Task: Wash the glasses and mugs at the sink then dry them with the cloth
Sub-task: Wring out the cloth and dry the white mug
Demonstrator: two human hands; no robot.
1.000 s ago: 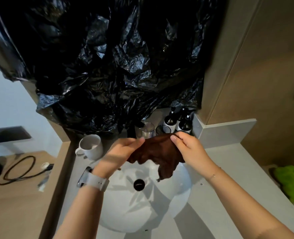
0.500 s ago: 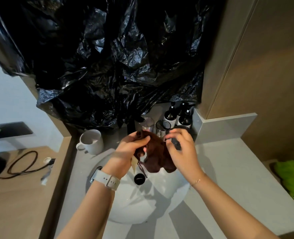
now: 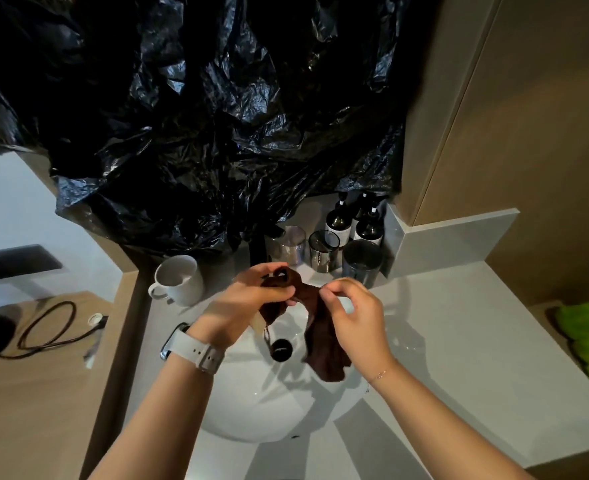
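Brown cloth [image 3: 322, 344] — gripped by left hand [image 3: 251, 299], pinched by right hand [image 3: 352, 310] — hangs over the sink [image 3: 251, 410].

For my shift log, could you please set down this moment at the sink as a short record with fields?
left hand: left hand grips one bunched end of the brown cloth
right hand: right hand pinches the cloth's upper edge
cloth: hangs over the white sink
mug: white mug upright on the counter, left of the sink
glasses: three glasses stand behind the sink
bottles: dark pump bottles behind the glasses
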